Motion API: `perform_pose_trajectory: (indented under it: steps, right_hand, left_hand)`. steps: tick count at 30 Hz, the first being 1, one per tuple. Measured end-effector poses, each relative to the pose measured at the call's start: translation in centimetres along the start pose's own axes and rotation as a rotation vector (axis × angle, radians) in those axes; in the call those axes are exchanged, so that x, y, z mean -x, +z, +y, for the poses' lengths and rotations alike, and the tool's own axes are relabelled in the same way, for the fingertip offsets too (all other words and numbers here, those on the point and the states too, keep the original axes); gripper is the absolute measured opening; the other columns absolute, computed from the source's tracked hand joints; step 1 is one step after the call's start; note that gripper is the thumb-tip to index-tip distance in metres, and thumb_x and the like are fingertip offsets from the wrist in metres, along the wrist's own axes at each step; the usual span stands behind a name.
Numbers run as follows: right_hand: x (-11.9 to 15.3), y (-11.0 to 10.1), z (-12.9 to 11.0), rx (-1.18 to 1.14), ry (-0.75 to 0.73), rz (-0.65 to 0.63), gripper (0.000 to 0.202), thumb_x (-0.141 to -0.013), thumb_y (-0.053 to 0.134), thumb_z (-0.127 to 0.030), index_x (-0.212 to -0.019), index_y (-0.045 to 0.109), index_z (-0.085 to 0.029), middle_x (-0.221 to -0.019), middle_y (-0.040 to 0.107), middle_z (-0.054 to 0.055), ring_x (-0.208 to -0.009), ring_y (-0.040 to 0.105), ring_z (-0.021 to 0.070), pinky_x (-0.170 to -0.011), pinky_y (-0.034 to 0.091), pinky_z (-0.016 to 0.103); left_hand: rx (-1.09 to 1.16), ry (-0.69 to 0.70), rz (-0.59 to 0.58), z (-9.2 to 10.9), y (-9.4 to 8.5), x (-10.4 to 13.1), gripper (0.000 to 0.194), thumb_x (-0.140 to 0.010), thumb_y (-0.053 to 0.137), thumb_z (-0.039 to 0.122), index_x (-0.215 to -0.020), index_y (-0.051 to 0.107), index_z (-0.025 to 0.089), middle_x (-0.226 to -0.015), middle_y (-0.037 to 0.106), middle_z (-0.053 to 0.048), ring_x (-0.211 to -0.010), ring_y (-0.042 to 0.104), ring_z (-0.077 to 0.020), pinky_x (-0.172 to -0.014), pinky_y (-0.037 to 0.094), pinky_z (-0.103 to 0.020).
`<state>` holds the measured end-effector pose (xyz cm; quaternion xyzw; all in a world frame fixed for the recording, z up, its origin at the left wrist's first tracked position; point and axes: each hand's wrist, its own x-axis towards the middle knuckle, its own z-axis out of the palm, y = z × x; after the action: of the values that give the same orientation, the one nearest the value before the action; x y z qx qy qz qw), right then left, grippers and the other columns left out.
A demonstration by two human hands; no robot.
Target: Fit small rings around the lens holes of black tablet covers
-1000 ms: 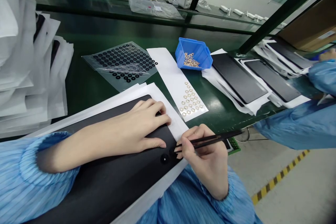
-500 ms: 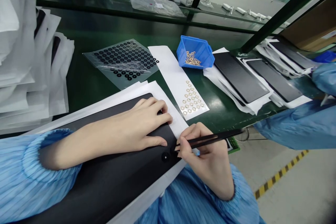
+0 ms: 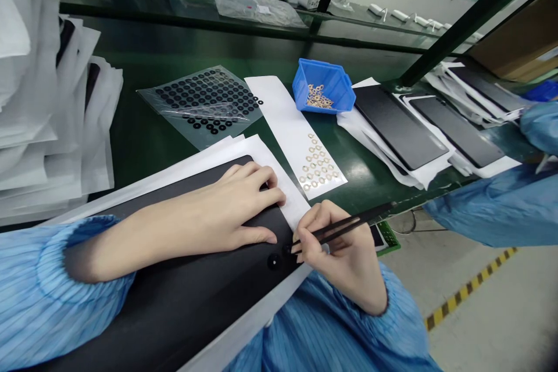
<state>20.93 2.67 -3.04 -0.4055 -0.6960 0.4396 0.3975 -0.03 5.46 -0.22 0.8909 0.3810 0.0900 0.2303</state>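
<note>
A large black panel (image 3: 183,302) lies on white paper (image 3: 279,171) in front of me. My left hand (image 3: 235,203) rests on it palm down, fingers apart, holding nothing. Black tweezers (image 3: 344,225) are pinched in my right hand (image 3: 333,250), their tips low over the panel's right end. Beside those tips a black ring (image 3: 274,261) sits on the panel. Whether the tips grip anything is too small to tell. Behind are a clear sheet of black rings (image 3: 209,99) and a white strip with several gold rings (image 3: 320,165).
A blue bin (image 3: 325,86) holds small gold parts. To its right lie black panels (image 3: 401,125) on paper. Wrapped panels (image 3: 82,122) are stacked at the left. A shelf edge (image 3: 261,26) runs across the back. Another person's blue sleeve (image 3: 497,206) is at the right.
The tweezers' rear end has tilted upward and slightly left as my right hand shifted a little. My left hand stays in place on the panel.
</note>
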Motion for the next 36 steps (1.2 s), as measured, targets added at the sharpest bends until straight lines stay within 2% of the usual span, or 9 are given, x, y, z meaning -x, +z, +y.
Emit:
perform_pose_trajectory:
  steps: [4, 10, 17, 24, 27, 29, 31, 34, 36]
  right_hand:
    - [0.2, -0.5, 0.0, -0.191, 0.043, 0.041, 0.013, -0.085, 0.064, -0.018, -0.076, 0.055, -0.021, -0.070, 0.061, -0.001, -0.051, 0.063, 0.0126, -0.048, 0.055, 0.025]
    - [0.1, -1.0, 0.2, -0.084, -0.115, -0.014, 0.011, -0.083, 0.071, -0.022, -0.079, 0.061, -0.021, -0.073, 0.063, 0.001, -0.064, 0.064, 0.0158, -0.057, 0.054, 0.028]
    - [0.2, -1.1, 0.5, -0.112, -0.132, -0.055, 0.011, -0.085, 0.069, -0.021, -0.081, 0.059, -0.021, -0.075, 0.061, 0.001, -0.067, 0.063, 0.0159, -0.061, 0.053, 0.030]
    - [0.4, -0.5, 0.8, -0.223, -0.139, -0.020, 0.012, -0.085, 0.070, -0.023, -0.079, 0.060, -0.020, -0.072, 0.063, 0.001, -0.063, 0.063, 0.0160, -0.057, 0.053, 0.031]
    - [-0.4, -1.0, 0.3, -0.307, -0.177, 0.012, 0.015, -0.088, 0.067, -0.029, -0.078, 0.060, -0.020, -0.068, 0.062, 0.000, -0.058, 0.062, 0.0147, -0.052, 0.052, 0.028]
    - [-2.6, -2.2, 0.2, -0.247, -0.224, 0.061, 0.018, -0.087, 0.068, -0.032, -0.075, 0.060, -0.021, -0.065, 0.063, 0.000, -0.056, 0.062, 0.0146, -0.050, 0.052, 0.027]
    - [-6.3, -4.2, 0.5, -0.082, -0.258, 0.149, 0.021, -0.083, 0.071, -0.033, -0.071, 0.059, -0.021, -0.064, 0.064, 0.000, -0.054, 0.062, 0.0146, -0.052, 0.052, 0.028]
    - [-14.1, -7.5, 1.8, 0.180, -0.260, 0.299, 0.024, -0.079, 0.073, -0.035, -0.069, 0.057, -0.020, -0.060, 0.064, 0.002, -0.054, 0.063, 0.0177, -0.059, 0.054, 0.034]
    - [-19.4, -9.0, 2.8, 0.327, -0.210, 0.379, 0.023, -0.078, 0.072, -0.030, -0.069, 0.055, -0.020, -0.063, 0.066, 0.005, -0.061, 0.067, 0.0211, -0.067, 0.055, 0.037]
  left_hand:
    - [0.016, -0.018, -0.011, 0.2, -0.2, 0.0, 0.028, -0.085, 0.069, 0.034, -0.107, 0.059, 0.020, -0.113, 0.053, -0.009, -0.105, 0.048, -0.0285, -0.088, 0.043, -0.044]
    - [0.013, 0.002, 0.011, 0.0, 0.0, 0.0, 0.027, -0.085, 0.068, 0.036, -0.106, 0.059, 0.021, -0.111, 0.053, -0.008, -0.102, 0.048, -0.0277, -0.087, 0.043, -0.043]
    - [0.026, -0.010, -0.007, 0.3, -0.2, 0.0, 0.026, -0.084, 0.070, 0.032, -0.103, 0.060, 0.019, -0.109, 0.053, -0.009, -0.102, 0.047, -0.0285, -0.086, 0.041, -0.043]
    - [0.053, -0.033, -0.017, 0.2, -0.2, 0.0, 0.028, -0.085, 0.069, 0.033, -0.107, 0.060, 0.020, -0.112, 0.052, -0.008, -0.103, 0.046, -0.0286, -0.086, 0.039, -0.041]
    - [0.046, -0.008, 0.006, 0.2, -0.3, -0.1, 0.027, -0.085, 0.069, 0.035, -0.106, 0.061, 0.020, -0.110, 0.053, -0.007, -0.103, 0.047, -0.0282, -0.086, 0.038, -0.040]
    - [0.034, 0.006, 0.010, 0.3, -0.4, -0.1, 0.026, -0.085, 0.069, 0.034, -0.104, 0.061, 0.019, -0.109, 0.054, -0.007, -0.102, 0.047, -0.0280, -0.087, 0.038, -0.039]
    - [0.034, -0.003, -0.003, 0.4, -0.5, 0.0, 0.026, -0.085, 0.069, 0.033, -0.105, 0.061, 0.018, -0.110, 0.054, -0.008, -0.103, 0.047, -0.0281, -0.089, 0.038, -0.040]
    - [0.043, -0.022, -0.017, 0.5, -0.5, 0.0, 0.026, -0.085, 0.069, 0.032, -0.106, 0.060, 0.018, -0.112, 0.053, -0.008, -0.106, 0.046, -0.0280, -0.092, 0.038, -0.041]
    - [0.047, -0.031, -0.023, 0.5, -0.6, 0.0, 0.027, -0.085, 0.070, 0.032, -0.106, 0.060, 0.019, -0.113, 0.053, -0.008, -0.107, 0.046, -0.0276, -0.093, 0.039, -0.041]
